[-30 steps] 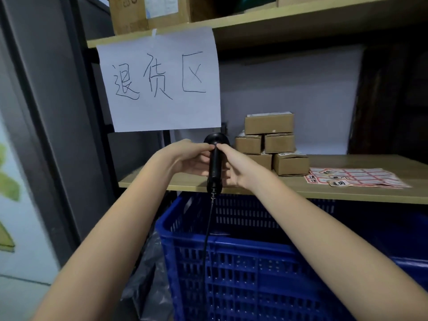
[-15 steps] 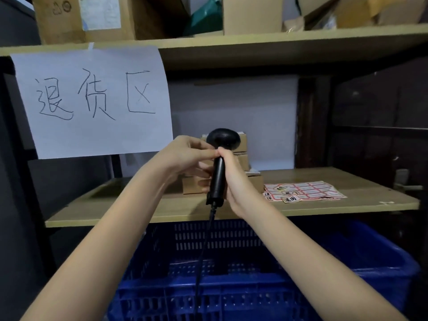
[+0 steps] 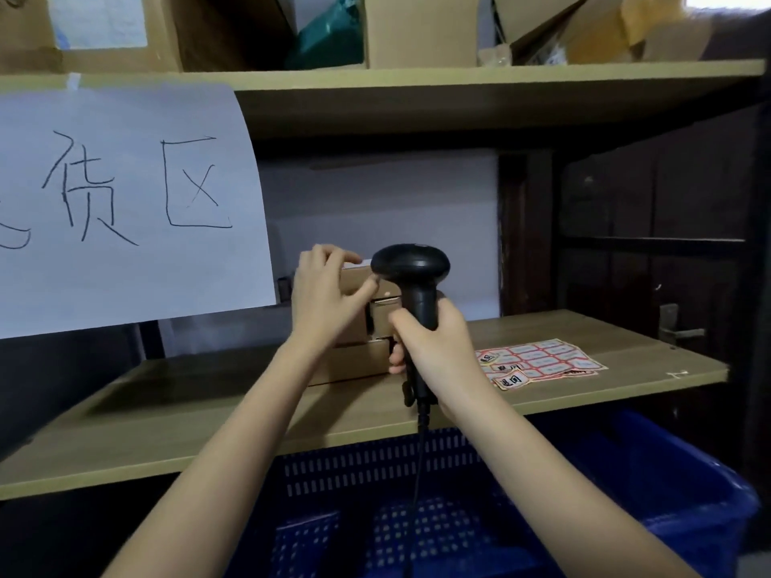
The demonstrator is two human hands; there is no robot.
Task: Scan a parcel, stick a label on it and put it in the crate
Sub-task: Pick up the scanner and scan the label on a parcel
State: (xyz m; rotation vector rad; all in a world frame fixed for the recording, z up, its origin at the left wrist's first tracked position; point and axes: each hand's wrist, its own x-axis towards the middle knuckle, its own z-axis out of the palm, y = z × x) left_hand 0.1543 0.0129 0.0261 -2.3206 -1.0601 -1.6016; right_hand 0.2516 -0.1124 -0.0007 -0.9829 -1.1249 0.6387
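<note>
A stack of small brown cardboard parcels point(image 3: 354, 360) stands on the wooden shelf point(image 3: 208, 406). My left hand point(image 3: 323, 294) rests on the top parcel point(image 3: 354, 281), fingers over its upper edge and thumb on its front; whether it grips is unclear. My right hand point(image 3: 429, 340) is wrapped around the handle of a black corded barcode scanner point(image 3: 411, 264), held upright just right of the stack. A sheet of red-bordered labels point(image 3: 538, 360) lies on the shelf to the right. The blue plastic crate point(image 3: 676, 486) sits below the shelf.
A white paper sign point(image 3: 125, 202) with handwritten characters hangs from the upper shelf point(image 3: 459, 77) at left. Cardboard boxes point(image 3: 417, 31) fill the upper shelf. A dark door with a metal handle point(image 3: 678, 327) is at right. The scanner cable point(image 3: 419, 460) drops into the crate.
My left hand has let go of the scanner and moved onto the top parcel. My right hand now holds the scanner alone. The view has shifted to the right.
</note>
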